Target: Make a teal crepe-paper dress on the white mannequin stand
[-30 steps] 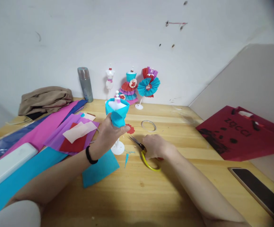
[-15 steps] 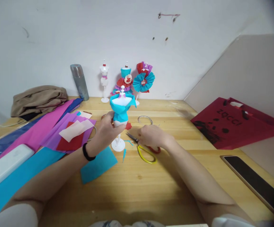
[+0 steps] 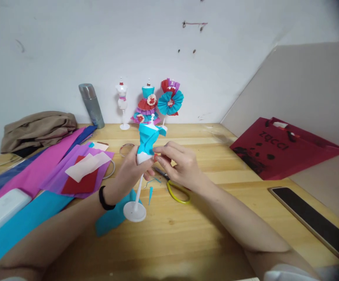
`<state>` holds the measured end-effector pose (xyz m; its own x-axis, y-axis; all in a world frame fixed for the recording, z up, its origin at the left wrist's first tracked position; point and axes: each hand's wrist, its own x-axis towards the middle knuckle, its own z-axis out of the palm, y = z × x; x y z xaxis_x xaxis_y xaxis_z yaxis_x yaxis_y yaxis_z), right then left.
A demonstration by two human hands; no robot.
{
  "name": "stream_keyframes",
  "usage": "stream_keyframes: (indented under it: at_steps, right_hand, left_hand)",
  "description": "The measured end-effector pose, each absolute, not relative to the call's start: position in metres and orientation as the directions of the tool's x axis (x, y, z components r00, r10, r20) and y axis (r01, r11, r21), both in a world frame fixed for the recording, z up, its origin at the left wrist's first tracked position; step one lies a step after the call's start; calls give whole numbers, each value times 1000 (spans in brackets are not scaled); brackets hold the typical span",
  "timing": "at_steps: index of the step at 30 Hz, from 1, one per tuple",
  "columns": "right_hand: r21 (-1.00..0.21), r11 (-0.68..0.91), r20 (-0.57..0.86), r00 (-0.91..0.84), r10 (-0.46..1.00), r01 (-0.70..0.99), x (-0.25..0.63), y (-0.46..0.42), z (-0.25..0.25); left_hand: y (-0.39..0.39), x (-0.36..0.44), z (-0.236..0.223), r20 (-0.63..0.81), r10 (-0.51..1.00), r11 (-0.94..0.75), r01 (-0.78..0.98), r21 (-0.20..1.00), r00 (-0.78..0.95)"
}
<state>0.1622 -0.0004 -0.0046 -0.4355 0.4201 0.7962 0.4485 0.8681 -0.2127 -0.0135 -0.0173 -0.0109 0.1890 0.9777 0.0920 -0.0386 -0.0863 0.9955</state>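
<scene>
My left hand (image 3: 132,168) is closed around the waist of a small white mannequin (image 3: 141,171) on a round stand, lifted off the wooden table (image 3: 187,234). Blue paper (image 3: 148,138) is wrapped round its torso. My right hand (image 3: 178,164) pinches a small red paper flower (image 3: 157,157) against the mannequin's side. Yellow-handled scissors (image 3: 173,186) lie on the table just below my right hand.
Three dressed or bare mannequins (image 3: 147,105) and a grey flask (image 3: 91,104) stand by the wall. Sheets of pink, purple, red and blue paper (image 3: 55,171) lie left, with a brown cloth (image 3: 37,127). A red bag (image 3: 277,146) and a phone (image 3: 312,220) lie right.
My right hand left the scissors, picked up the red flower and rose to the mannequin. My left hand lifted the mannequin off the table and brought it nearer.
</scene>
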Motion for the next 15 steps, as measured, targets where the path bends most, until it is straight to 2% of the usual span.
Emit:
stream_keyframes:
  at_steps: [4, 10, 15]
  right_hand:
    - [-192, 854, 810, -413, 416, 483, 157, 1, -11]
    - [-248, 834, 826, -343, 448, 493, 151, 3, -19]
    - [-281, 823, 799, -355, 485, 494, 151, 2, -18]
  left_hand:
    - [-16, -12, -17, 102, 981, -100, -21, 995, 167]
    - [-18, -6, -27, 118, 977, -116, -18, 993, 179]
    - [-23, -4, -25, 110, 973, -110, -13, 994, 203]
